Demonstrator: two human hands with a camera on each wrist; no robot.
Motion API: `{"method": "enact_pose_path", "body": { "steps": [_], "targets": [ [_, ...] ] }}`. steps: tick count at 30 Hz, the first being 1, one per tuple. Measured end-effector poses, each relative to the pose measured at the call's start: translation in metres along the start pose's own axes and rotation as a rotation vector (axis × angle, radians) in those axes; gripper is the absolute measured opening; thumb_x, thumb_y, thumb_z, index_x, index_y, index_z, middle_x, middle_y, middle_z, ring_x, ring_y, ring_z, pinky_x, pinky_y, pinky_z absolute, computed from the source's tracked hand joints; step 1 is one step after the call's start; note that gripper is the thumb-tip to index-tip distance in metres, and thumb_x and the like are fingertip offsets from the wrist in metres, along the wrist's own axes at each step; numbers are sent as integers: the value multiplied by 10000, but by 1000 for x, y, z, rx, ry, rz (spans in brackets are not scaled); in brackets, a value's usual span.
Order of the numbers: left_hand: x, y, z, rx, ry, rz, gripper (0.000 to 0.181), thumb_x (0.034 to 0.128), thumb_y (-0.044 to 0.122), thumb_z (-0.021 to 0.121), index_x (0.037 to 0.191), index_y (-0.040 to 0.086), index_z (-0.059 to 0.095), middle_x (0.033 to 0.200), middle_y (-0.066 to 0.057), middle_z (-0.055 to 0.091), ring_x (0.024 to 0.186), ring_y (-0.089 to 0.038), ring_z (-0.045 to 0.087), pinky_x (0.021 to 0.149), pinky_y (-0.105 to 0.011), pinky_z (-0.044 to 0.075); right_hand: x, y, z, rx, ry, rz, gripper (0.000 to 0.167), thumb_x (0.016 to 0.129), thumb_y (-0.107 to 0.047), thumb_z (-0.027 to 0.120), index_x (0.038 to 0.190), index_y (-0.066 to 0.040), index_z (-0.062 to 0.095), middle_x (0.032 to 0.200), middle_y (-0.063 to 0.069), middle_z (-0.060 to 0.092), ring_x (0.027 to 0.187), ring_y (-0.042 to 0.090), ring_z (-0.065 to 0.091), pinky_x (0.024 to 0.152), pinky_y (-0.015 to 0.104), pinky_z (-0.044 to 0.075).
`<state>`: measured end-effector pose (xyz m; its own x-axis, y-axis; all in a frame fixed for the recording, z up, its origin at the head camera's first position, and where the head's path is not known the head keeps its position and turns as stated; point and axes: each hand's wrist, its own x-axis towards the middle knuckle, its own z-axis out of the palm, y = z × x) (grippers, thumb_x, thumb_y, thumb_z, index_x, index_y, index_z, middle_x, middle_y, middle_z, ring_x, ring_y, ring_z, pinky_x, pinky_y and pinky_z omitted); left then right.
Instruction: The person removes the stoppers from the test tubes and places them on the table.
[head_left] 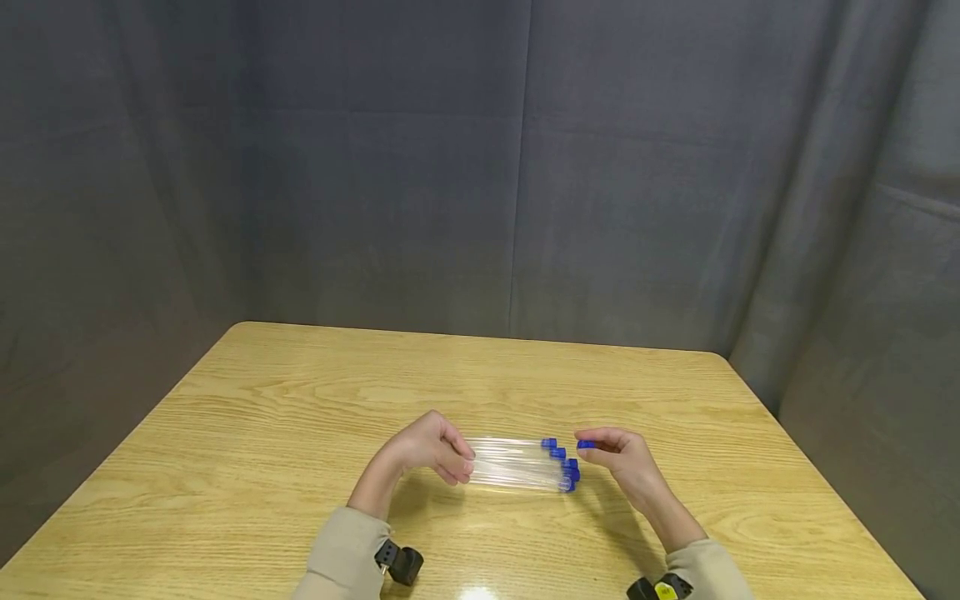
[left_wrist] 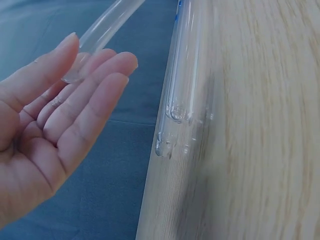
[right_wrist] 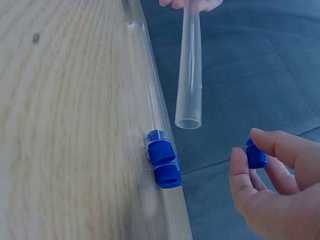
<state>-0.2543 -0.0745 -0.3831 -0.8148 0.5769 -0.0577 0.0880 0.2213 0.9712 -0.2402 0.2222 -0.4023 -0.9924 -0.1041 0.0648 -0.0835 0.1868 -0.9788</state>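
Note:
My left hand (head_left: pixel 429 447) pinches a clear test tube (right_wrist: pixel 190 75) near its rounded end, between thumb and fingertips. The tube is held above the table, its uncapped mouth toward the right. A blue cap (right_wrist: pixel 257 157) sits between the thumb and fingertips of my right hand (head_left: pixel 628 465), a short way apart from the tube's mouth. Below the held tube, several clear test tubes (left_wrist: pixel 185 65) lie side by side on the table. Their blue caps (head_left: pixel 557 453) are on the ends nearer my right hand.
The wooden table (head_left: pixel 300 392) stretches out around the tubes, its far edge rounded at the corners. Grey curtains (head_left: pixel 375 208) hang behind it and at both sides. A small black camera (head_left: pixel 401 562) is strapped to the left wrist, and another (head_left: pixel 654 588) to the right.

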Motion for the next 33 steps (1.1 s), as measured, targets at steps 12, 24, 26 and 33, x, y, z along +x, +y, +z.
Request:
{"method": "enact_pose_path", "body": {
  "steps": [12, 24, 26, 33],
  "targets": [
    [-2, 2, 5, 99, 63, -40, 152, 715, -74, 684, 841, -140, 628, 697, -143, 644, 599, -256, 638, 550, -360, 529, -1, 1, -1, -8, -14, 18, 307, 798, 7, 621, 1038, 176, 531, 957, 137, 593, 830, 137, 545, 733, 258, 466],
    [-3, 1, 7, 199, 60, -85, 83, 727, -104, 625, 808, -121, 621, 641, -115, 616, 586, -230, 619, 542, -330, 526, -3, 0, -2, -12, -52, 28, 248, 793, 11, 616, 985, 158, 560, 903, 56, 612, 828, 132, 548, 745, 269, 456],
    [-3, 1, 8, 217, 59, -95, 110, 722, -115, 612, 831, -128, 618, 645, -111, 615, 591, -236, 620, 544, -330, 526, -3, 1, -3, -1, -66, 24, 233, 788, 19, 616, 968, 158, 564, 890, 48, 611, 816, 121, 551, 732, 247, 457],
    [-6, 1, 10, 307, 91, -112, 175, 648, -148, 631, 813, -86, 637, 690, -97, 604, 534, -195, 585, 515, -335, 519, -4, 4, -6, -22, -173, 3, 283, 794, 18, 602, 999, 197, 526, 894, 80, 616, 746, 108, 564, 710, 301, 488]
  ]
}}
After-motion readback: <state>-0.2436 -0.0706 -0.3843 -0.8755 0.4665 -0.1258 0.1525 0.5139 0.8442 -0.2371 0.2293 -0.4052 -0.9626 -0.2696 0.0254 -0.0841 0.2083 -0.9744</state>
